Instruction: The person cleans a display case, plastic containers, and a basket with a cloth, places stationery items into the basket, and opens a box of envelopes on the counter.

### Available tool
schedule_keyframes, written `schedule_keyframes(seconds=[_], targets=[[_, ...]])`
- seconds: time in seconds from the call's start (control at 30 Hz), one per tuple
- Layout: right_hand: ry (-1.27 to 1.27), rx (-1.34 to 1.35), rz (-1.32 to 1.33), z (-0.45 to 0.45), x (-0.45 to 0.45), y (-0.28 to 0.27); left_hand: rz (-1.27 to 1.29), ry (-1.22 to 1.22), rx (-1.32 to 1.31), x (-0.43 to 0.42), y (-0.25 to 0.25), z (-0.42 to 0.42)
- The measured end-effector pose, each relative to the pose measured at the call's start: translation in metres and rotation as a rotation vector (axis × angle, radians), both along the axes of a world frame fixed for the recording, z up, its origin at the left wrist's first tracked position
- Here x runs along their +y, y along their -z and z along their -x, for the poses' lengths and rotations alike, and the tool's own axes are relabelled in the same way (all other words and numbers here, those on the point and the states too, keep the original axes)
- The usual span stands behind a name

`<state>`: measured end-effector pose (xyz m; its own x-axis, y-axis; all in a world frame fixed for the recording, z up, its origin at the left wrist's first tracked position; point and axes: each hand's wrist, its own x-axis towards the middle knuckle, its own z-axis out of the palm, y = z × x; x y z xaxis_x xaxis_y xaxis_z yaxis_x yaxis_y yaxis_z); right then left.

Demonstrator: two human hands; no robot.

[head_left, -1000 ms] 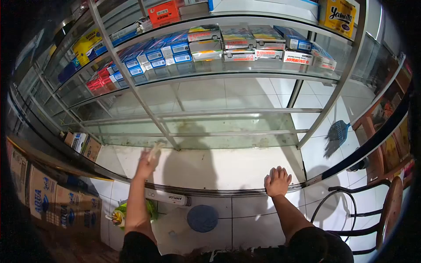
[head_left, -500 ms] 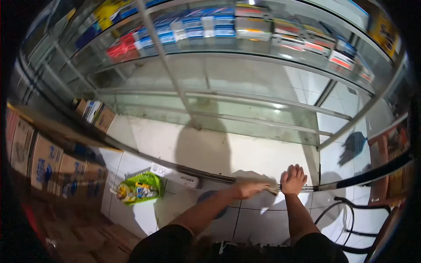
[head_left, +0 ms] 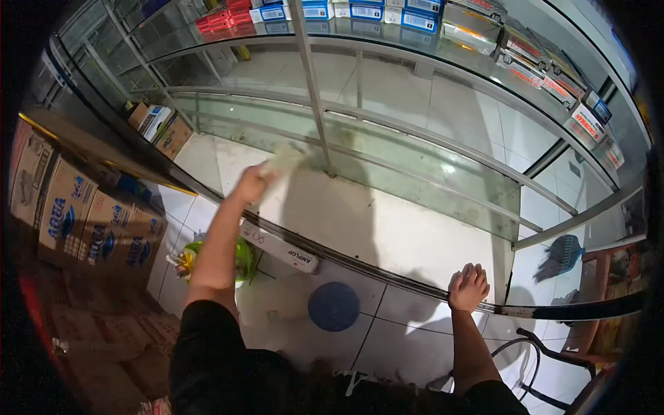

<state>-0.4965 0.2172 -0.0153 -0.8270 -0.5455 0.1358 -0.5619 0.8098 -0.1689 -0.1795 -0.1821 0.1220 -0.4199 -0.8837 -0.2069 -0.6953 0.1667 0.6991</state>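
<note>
My left hand (head_left: 254, 184) is closed on a pale yellowish thing (head_left: 287, 162) that looks like a cloth, though motion blurs it. It is over the left part of the cabinet's white bottom board (head_left: 415, 232), near the middle metal post (head_left: 312, 86). Whether the cloth touches the board I cannot tell. My right hand (head_left: 469, 287) lies on the dark front rail (head_left: 387, 277) at the right. Its fingers are stretched out onto the edge of the board, holding nothing.
Medicine boxes (head_left: 415, 21) line a glass shelf above. Cardboard cartons (head_left: 62, 214) are stacked at left. A green basket (head_left: 245, 259), a white box (head_left: 280, 249) and a round blue thing (head_left: 334, 306) are on the floor. A blue broom (head_left: 560, 257) and a black metal frame (head_left: 553, 349) are at right.
My left hand has swept from beside the right hand far to the left, carrying the cloth-like thing over the board. My right hand stays on the rail. The view has shifted somewhat.
</note>
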Motion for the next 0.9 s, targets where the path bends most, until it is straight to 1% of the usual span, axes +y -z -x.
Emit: schedule_keyframes(seconds=[0.07, 0.13, 0.17, 0.23, 0.3, 0.37, 0.4, 0.47, 0.5, 0.57, 0.63, 0.7, 0.73, 0.77, 0.8, 0.83, 0.87, 0.9], targets=[[0.003, 0.006, 0.001, 0.000, 0.000, 0.001, 0.269, -0.041, 0.034, -0.057, 0.054, -0.047], [-0.005, 0.010, 0.002, 0.001, 0.001, 0.002, 0.339, -0.170, 0.158, -0.075, 0.087, -0.067], [0.012, 0.021, 0.001, 0.002, -0.001, 0.002, 0.336, -0.155, 0.172, -0.077, 0.102, -0.061], [-0.008, 0.036, 0.001, 0.001, -0.001, 0.004, 0.379, -0.220, -0.432, -0.077, 0.133, -0.039], [0.004, 0.048, -0.017, 0.001, 0.002, 0.002, 0.226, 0.108, -0.306, -0.059, 0.156, -0.004], [-0.013, 0.042, -0.016, -0.001, -0.001, -0.001, 0.181, 0.162, -0.106, -0.033, 0.186, 0.044], [-0.028, 0.038, -0.011, -0.001, 0.000, -0.001, 0.172, 0.170, -0.107, -0.011, 0.176, 0.061], [-0.014, 0.037, -0.010, 0.002, 0.002, -0.003, 0.335, 0.337, -0.514, 0.028, 0.131, 0.084], [-0.007, 0.029, -0.004, 0.002, 0.001, -0.002, 0.337, 0.324, -0.525, 0.032, 0.128, 0.089], [-0.037, 0.002, 0.008, -0.002, -0.001, 0.000, 0.230, 0.392, -0.410, 0.037, 0.119, 0.085], [-0.030, 0.065, -0.010, 0.001, 0.002, 0.003, 0.537, 0.358, -0.036, 0.032, 0.197, 0.078], [-0.056, 0.092, -0.006, 0.001, 0.000, 0.004, 0.354, 0.438, -0.208, 0.066, 0.144, 0.098], [-0.039, 0.065, -0.012, 0.002, -0.002, 0.003, 0.509, 0.491, 0.064, 0.080, 0.181, 0.106], [-0.017, 0.038, -0.024, 0.001, -0.001, 0.002, 0.596, 0.726, -0.098, 0.106, 0.145, 0.124], [0.011, 0.010, -0.038, 0.000, 0.000, 0.002, 0.131, 0.692, -0.017, 0.135, 0.127, 0.141], [0.001, 0.009, -0.034, 0.000, 0.002, 0.004, 0.160, 0.895, 0.452, 0.159, 0.125, 0.147], [0.003, 0.010, -0.035, 0.002, 0.004, 0.008, 0.030, 0.961, 0.569, 0.194, 0.120, 0.153], [0.006, 0.012, -0.039, 0.004, 0.005, 0.012, 0.021, 1.078, 0.756, 0.227, 0.147, 0.170]])
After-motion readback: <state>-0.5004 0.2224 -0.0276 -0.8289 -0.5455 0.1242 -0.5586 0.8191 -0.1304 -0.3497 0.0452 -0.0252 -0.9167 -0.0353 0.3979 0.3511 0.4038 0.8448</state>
